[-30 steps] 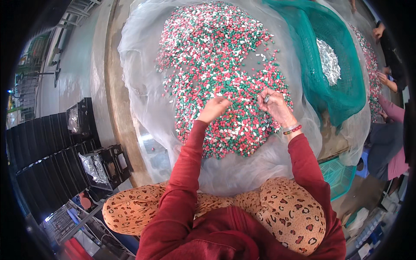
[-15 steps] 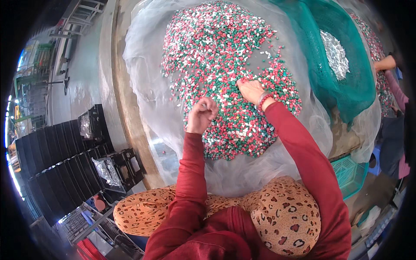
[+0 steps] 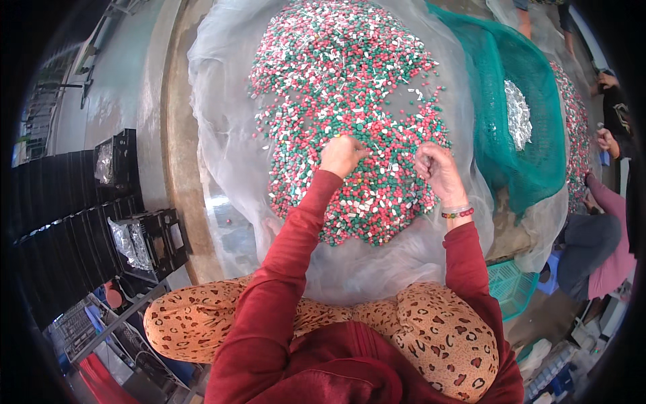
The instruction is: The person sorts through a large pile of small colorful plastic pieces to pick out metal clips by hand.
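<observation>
A wide heap of small red, green and white pieces (image 3: 343,87) is spread before me; their exact kind is too small to make out. Over its middle, my left hand (image 3: 342,156) reaches down with its fingertips pinched together among the pieces. What the pinch holds, if anything, is hidden. My right hand (image 3: 437,168), wearing a beaded bracelet (image 3: 457,213), is held at the heap's right side with its fingers curled in. Whether anything sits inside those fingers cannot be seen.
Translucent sheeting (image 3: 222,128) lies under the heap. To the right stands a green mesh-lined basket (image 3: 464,40) holding crumpled silvery material (image 3: 518,114). A teal crate (image 3: 513,286) is nearer. Black crates (image 3: 161,242) stand at left. Other people (image 3: 616,128) sit at far right.
My left hand has moved right and down into the pieces. My right hand has drawn back to the right, out of the heap's middle. The whole view has shifted slightly.
</observation>
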A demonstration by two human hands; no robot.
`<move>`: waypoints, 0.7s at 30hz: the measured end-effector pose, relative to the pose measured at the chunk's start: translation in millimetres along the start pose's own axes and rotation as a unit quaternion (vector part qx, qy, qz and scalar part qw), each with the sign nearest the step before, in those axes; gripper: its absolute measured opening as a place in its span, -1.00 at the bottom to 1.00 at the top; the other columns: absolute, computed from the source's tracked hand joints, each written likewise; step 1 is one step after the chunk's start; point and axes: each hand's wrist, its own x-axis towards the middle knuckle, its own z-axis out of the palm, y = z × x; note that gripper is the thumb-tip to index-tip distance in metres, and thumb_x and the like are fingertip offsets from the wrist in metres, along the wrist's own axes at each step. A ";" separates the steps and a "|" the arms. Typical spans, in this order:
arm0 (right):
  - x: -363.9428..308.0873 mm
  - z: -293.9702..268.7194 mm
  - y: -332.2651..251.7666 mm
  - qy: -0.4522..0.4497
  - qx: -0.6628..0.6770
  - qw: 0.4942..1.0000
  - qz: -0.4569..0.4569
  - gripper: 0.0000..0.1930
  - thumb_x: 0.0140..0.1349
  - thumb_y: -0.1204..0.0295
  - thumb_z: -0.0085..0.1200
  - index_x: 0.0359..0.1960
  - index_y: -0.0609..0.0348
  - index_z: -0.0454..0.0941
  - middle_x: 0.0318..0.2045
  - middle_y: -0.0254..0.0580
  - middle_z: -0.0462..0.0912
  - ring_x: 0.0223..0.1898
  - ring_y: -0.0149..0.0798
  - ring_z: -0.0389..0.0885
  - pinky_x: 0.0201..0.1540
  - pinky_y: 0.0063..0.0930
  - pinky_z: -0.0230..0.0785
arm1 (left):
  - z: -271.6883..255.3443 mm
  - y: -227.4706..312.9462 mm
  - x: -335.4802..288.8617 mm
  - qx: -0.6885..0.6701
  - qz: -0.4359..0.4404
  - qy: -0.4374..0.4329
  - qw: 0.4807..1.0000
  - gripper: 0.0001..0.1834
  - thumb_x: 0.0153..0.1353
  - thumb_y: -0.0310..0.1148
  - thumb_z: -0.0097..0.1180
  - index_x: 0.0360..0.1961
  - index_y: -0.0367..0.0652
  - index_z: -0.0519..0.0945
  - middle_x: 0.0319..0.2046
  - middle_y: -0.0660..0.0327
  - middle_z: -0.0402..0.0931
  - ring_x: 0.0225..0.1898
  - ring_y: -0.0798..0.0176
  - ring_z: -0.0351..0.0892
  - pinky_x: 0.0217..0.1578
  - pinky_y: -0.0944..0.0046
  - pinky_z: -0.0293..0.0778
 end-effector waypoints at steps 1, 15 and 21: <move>1.7 0.9 0.1 0.000 0.000 1.000 0.000 -0.82 0.12 0.39 -0.08 -0.55 0.23 0.44 -0.73 -0.47 0.18 -0.69 -0.53 0.14 -0.64 -0.62 -0.03 | 3.7 7.9 0.1 0.037 -0.018 -0.016 0.999 -0.73 -0.11 -0.13 0.22 -0.52 -0.12 0.64 -0.58 0.07 0.54 -0.48 0.05 0.56 -0.38 0.13 0.46; 31.5 17.4 59.6 0.030 -0.751 0.651 -0.105 -0.80 -0.01 0.32 0.07 -0.53 0.21 0.43 -0.57 -0.01 0.52 -0.49 0.07 0.51 -0.42 -0.05 0.31 | 4.8 -28.1 -18.6 0.069 -0.116 -0.040 0.990 -0.75 -0.25 -0.17 0.31 -0.55 -0.09 0.67 -0.58 0.08 0.56 -0.50 0.09 0.57 -0.34 0.18 0.48; 31.1 6.7 63.0 0.012 -0.760 0.641 -0.108 -0.95 -0.10 0.52 -0.02 -0.61 0.22 0.40 -0.61 0.01 0.49 -0.47 0.06 0.51 -0.43 -0.13 0.33 | 14.4 -38.5 -12.2 0.114 -0.088 -0.021 0.989 -0.74 -0.22 -0.17 0.31 -0.55 -0.11 0.66 -0.61 0.10 0.55 -0.51 0.10 0.56 -0.38 0.17 0.47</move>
